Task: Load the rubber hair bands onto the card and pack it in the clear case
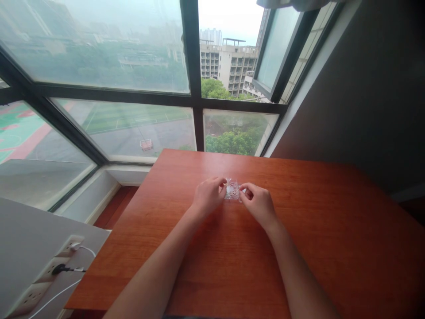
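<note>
A small clear plastic case (232, 189) with pale looped pieces in it is at the far middle of the table. What the loops are is too small to tell. At the case's left edge, my left hand (209, 194) is closed, thumb and fingers pinching the side. My right hand (260, 203) is closed at the right edge, its thumb and index fingertip together on a bit of clear plastic there. Whether that bit is part of the case, I cannot tell.
The reddish-brown wooden table (318, 239) reaches to the window frame (197, 128) at the back. A window sash (279, 53) stands open at upper right. Low on the left wall, sockets (51, 268) hold a black plug and white cables.
</note>
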Demonstrator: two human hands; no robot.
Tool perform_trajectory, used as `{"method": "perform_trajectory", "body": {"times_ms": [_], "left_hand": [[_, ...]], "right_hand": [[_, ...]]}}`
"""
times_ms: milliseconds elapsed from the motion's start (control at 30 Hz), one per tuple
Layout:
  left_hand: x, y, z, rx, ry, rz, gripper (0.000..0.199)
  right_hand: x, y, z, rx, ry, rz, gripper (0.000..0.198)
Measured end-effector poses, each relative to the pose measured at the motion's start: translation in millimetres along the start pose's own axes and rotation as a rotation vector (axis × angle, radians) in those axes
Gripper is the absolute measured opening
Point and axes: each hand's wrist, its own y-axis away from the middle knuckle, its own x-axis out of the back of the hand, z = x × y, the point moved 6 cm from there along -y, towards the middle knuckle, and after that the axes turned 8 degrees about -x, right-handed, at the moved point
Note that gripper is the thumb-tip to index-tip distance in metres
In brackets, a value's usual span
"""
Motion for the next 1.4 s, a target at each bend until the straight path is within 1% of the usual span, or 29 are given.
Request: {"method": "perform_trajectory", "body": {"times_ms": [33,100,200,300,400,567,667,800,900,1033,1167,1400], "left_hand": [[0,0,1,-0.002,0.001,-0.005,0.019],[0,0,1,-0.005,0.001,-0.018,0.018],[0,0,2,-0.003,0.005,-0.039,0.018],[0,0,1,-0.006,0.014,-0.042,0.017],[0,0,-1,-0.009,0.017,-0.018,0.016],[5,-1,-10,0.018,0.01,0.071,0.022],[2,-3,-15,-0.009,0.029,0.072,0.035],[-13,-4,-23,-0.042,0.059,-0.036,0.069],[-21,-2,-25,-0.05,0.072,-0.087,0.082],[-26,0,-23,-0.101,0.045,-0.141,0.081],[-27,1,-23,-0.113,0.045,-0.174,0.076],[-26,0,-21,-0.108,0.039,-0.164,0.074]], "right_hand": [[0,-1,2,-0.014,0.001,0.039,0.015],[-2,-2,5,-0.032,0.023,0.061,0.015],[-8,-2,6,-0.04,0.07,0.039,0.016],[-8,-3,9,-0.05,0.092,0.031,0.016],[-1,-5,17,-0.097,0.121,0.069,0.016],[16,-10,40,-0.223,0.212,0.173,0.016],[19,-12,51,-0.271,0.27,0.176,0.017],[11,-13,57,-0.277,0.306,0.078,0.019],[4,-12,57,-0.275,0.322,0.013,0.015],[-1,-11,54,-0.274,0.334,-0.001,0.01],[-3,-13,52,-0.243,0.272,0.013,0.01],[-3,-15,54,-0.227,0.067,0.075,0.016]]}}
